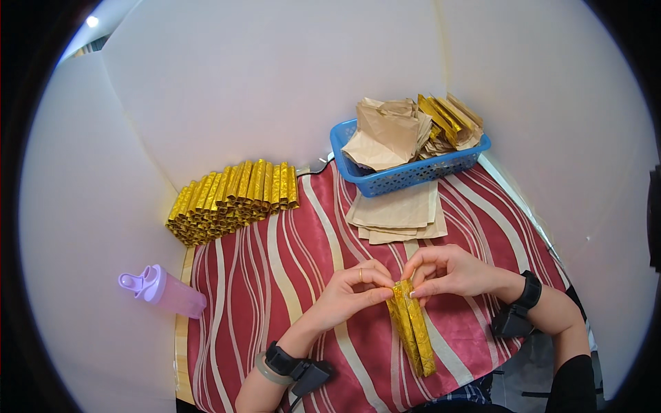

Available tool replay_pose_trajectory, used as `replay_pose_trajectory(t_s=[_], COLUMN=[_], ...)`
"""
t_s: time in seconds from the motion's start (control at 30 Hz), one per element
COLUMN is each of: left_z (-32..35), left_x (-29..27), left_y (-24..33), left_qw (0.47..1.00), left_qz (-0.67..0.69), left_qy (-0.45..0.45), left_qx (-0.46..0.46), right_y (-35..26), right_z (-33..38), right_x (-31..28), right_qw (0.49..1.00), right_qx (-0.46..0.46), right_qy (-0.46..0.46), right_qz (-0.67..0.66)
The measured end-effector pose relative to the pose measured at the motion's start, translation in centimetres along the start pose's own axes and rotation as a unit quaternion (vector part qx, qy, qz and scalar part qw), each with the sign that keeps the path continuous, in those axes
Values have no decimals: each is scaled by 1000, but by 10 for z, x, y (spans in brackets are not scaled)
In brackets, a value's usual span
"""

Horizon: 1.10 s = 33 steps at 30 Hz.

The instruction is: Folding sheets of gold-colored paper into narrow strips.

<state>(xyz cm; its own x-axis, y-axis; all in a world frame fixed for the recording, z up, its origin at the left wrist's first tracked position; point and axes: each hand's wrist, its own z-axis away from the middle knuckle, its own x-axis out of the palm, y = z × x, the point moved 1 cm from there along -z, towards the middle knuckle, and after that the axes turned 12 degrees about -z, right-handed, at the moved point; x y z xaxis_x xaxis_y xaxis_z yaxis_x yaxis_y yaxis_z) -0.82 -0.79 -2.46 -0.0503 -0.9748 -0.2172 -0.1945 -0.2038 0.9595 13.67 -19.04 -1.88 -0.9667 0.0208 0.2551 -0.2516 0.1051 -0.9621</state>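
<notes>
A gold foil paper [414,330], formed into two long narrow tubes side by side, lies slanted over the cloth toward the near edge. At its far end my left hand [352,292] pinches the left side between thumb and fingers. My right hand [449,272] grips the same end from the right, thumb and fingertips closed on the foil. The fingertips of both hands nearly meet there and partly hide the end. Just beyond the hands is a loose stack of tan paper sheets [403,220].
A blue perforated basket [413,175] at the back holds tan and gold papers [385,131]. Back left, many gold paper rolls [234,193] are piled against the white wall. A purple bottle [164,290] stands at the left edge of the red striped cloth [275,303].
</notes>
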Motion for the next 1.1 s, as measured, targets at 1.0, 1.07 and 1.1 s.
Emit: replay_pose_trajectory(t_s=[1.0,1.07,1.1], left_z=[-1,-1,-1], left_x=[13,12,12], left_y=[1,1,1], left_qw=[998,998,998], left_qz=[5,-20,-46], left_qy=[54,52,50], left_qx=[-10,-6,-3], right_y=[-6,-7,-7], right_z=[2,3,3], right_x=[9,9,10], right_qw=[998,997,996], right_qx=[-2,-8,-8], right_qy=[16,12,11], right_qz=[67,80,84])
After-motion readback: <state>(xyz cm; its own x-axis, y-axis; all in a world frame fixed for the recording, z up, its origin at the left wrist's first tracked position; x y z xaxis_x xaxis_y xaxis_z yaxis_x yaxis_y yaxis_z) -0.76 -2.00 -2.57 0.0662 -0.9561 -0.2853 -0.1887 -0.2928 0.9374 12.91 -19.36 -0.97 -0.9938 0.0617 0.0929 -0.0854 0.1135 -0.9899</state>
